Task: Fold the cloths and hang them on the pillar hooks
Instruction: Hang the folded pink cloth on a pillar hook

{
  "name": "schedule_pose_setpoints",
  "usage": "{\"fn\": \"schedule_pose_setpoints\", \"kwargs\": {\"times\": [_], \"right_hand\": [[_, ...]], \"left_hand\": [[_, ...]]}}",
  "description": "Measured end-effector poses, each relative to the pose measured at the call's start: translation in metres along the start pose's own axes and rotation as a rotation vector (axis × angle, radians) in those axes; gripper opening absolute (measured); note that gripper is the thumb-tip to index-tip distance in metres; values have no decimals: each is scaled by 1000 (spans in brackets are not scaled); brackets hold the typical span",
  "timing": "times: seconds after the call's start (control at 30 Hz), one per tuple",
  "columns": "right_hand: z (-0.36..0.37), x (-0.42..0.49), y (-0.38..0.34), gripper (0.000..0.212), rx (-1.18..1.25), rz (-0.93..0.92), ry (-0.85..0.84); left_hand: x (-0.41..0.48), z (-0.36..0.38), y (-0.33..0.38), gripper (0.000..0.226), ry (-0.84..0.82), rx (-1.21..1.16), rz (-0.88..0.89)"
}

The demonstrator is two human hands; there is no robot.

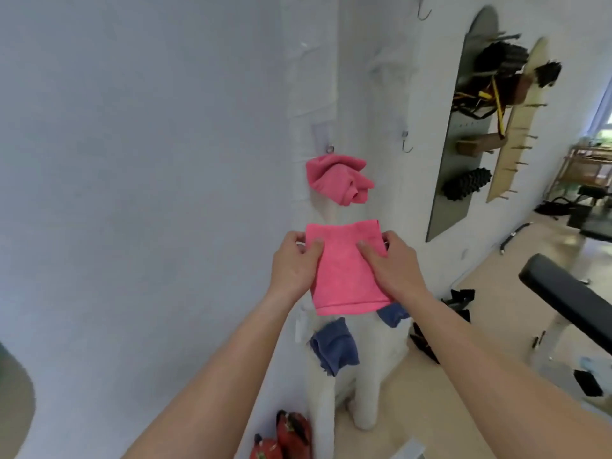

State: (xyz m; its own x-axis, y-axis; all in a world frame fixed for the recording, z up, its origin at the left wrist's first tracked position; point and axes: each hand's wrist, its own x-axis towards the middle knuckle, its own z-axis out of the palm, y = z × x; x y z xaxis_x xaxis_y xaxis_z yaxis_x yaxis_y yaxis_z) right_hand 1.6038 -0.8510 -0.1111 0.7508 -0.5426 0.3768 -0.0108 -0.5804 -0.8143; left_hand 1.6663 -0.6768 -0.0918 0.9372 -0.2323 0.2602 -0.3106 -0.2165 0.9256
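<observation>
I hold a folded pink cloth point(344, 270) flat in front of the white pillar point(374, 134). My left hand point(294, 263) pinches its upper left edge, thumb on the front. My right hand point(394, 263) pinches the upper right edge the same way. A second pink cloth point(334, 177) hangs bunched from a hook point(330, 148) above. One blue cloth point(334, 347) hangs lower on the pillar's left face, and another blue cloth point(392, 314) peeks out below my right wrist. A bare metal hook point(406, 145) sits on the pillar's right face, and another bare hook point(423, 11) is near the top.
A grey wall board point(453, 193) with black rollers and straps hangs at the right, beside a wooden peg board point(513, 144). A black padded bench point(569, 296) stands at lower right. Red objects point(288, 435) lie on the floor by the pillar's base.
</observation>
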Motion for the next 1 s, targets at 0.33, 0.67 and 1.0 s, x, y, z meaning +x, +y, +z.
{"fn": "schedule_pose_setpoints", "kwargs": {"times": [0.33,0.67,1.0], "right_hand": [[-94,154,17,34,-10,-106,155],[-147,345,94,48,-10,-102,33],[-127,467,107,39,109,-74,0]], "left_hand": [[100,125,107,32,17,-25,307],[238,263,126,28,128,-27,97],[336,305,117,25,307,-62,93]]}}
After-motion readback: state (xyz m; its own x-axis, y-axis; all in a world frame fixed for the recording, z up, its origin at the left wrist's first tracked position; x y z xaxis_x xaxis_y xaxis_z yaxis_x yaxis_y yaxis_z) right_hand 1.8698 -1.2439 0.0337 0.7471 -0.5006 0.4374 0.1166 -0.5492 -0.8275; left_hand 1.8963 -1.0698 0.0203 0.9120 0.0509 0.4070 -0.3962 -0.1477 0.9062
